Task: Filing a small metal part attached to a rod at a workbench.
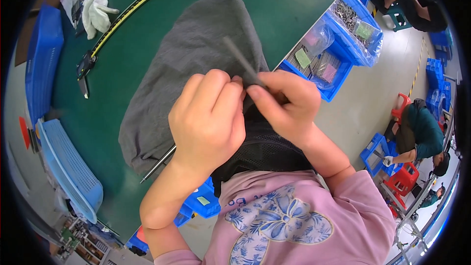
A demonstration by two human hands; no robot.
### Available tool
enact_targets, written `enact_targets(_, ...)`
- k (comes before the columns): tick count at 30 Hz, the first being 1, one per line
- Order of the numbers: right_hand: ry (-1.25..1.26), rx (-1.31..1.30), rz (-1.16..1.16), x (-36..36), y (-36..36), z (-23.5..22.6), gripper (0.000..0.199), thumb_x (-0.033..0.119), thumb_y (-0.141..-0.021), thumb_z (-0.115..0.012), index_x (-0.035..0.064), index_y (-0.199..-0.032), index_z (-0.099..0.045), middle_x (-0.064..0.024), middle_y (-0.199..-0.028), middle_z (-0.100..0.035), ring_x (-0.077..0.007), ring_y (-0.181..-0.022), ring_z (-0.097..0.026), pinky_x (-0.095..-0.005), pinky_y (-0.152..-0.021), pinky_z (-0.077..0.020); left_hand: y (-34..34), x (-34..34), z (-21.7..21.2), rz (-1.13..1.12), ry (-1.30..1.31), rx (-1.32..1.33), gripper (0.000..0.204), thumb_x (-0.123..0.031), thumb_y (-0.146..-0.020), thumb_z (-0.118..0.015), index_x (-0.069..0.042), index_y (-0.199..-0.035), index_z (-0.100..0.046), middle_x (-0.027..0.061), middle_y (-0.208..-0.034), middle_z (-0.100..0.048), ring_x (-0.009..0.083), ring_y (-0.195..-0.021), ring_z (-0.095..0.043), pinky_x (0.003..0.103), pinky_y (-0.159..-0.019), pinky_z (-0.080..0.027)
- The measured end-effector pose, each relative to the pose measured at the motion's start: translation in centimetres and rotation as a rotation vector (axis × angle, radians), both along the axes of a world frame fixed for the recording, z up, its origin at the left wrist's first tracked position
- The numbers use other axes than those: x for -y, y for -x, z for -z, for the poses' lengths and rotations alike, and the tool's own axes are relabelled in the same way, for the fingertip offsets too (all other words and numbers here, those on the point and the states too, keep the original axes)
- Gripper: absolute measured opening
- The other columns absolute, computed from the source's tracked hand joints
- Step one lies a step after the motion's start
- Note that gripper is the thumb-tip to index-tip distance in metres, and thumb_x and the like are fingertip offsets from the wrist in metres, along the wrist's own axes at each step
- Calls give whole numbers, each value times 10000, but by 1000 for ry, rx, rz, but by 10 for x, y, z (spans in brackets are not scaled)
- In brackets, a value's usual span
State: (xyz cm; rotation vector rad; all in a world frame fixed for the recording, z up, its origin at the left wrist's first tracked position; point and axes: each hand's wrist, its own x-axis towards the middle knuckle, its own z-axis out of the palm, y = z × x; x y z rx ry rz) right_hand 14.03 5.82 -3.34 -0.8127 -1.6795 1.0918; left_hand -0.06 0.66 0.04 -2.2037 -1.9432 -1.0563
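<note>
Both my hands are close together over a grey cloth point(196, 44) spread on the green table. My left hand point(208, 113) is closed round a thin shiny metal rod point(159, 164), whose lower end sticks out past my wrist. The rod's upper part is hidden by my fingers. Between thumb and forefinger, my right hand point(289, 100) pinches a narrow dark grey strip point(239, 59). That strip slants up to the left and is smeared by motion, so its kind does not show. My fingertips nearly meet where the strip and rod come together.
On the green table point(274, 0) lie a digital caliper point(87, 64), a long black-and-yellow ruler point(132, 9) and white gloves point(98, 12). Blue baskets point(73, 167) line the left edge. Blue bins point(338, 68) of metal parts stand right. Other people point(424, 127) sit farther right.
</note>
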Motion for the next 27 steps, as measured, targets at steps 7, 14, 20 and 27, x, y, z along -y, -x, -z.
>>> enact_targets(7, -335, 185, 68, -14, 8, -2, 73, 45, -752, -735, 46, -807, -685, -65, -621, -628, -204, -483, -597, -283, -439, -443, 4, 0, 0, 8, 28, 90, 142, 15, -678, -705, -41, -742, -591, 42, -745, -521, 228, -639, -523, 347, -519, -429)
enact_targets(14, -263, 205, 280, -18, 4, -3, 70, 28, -754, -737, 43, -793, -680, -96, -656, -641, -211, -495, -600, -273, -474, -466, 0, 0, 1, 0, -2, 127, 143, 12, -682, -714, -45, -750, -602, 43, -745, -522, 226, -641, -528, 344, -526, -433)
enact_targets(20, 52, 55, 333, -18, -21, 6, 93, -20, -825, -714, -18, -900, -659, 55, -609, -520, 25, -548, -438, -163, -463, -305, 0, 6, -5, -11, 19, 134, 160, 3, -688, -718, -50, -792, -609, 51, -763, -532, 226, -652, -556, 340, -531, -439)
enact_targets(27, 121, -8, 206, 3, -26, -28, 162, 7, -876, -651, -26, -1036, -654, 92, -625, -461, 30, -536, -364, -166, -490, -245, -1, 13, -33, 41, -34, 246, 214, 41, -659, -733, -31, -833, -631, 61, -792, -566, 224, -553, -571, 321, -470, -440)
